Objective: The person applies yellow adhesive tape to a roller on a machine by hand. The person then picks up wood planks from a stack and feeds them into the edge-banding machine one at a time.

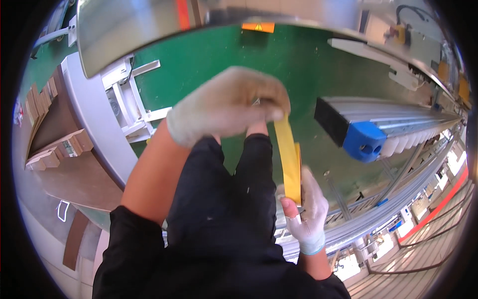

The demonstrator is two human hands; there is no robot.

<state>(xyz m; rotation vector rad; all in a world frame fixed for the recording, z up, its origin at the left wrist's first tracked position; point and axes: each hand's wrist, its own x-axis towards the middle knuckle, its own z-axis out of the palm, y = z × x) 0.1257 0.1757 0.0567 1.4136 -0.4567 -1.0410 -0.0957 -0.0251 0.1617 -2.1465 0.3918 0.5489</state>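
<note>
A strip of yellow tape [285, 142] stretches between my two gloved hands. My left hand [229, 102], in a pale glove stained brown at the fingers, is closed on the strip's upper end and blurred by motion. Lower and to the right, my right hand [309, 212] grips the lower end, where the tape looks thicker, like a roll seen from its edge. A bare thumb tip sticks out of the right glove and lies beside the tape. The right fingers are mostly hidden behind it.
Ahead is a large metal machine panel [134, 35] with an orange warning label [258, 27]. At right, a roller conveyor rail ends in a blue cap [366, 142]. At left, brown strips [62, 149] lie on a board by a grey edge [94, 114]. The floor [199, 57] is green.
</note>
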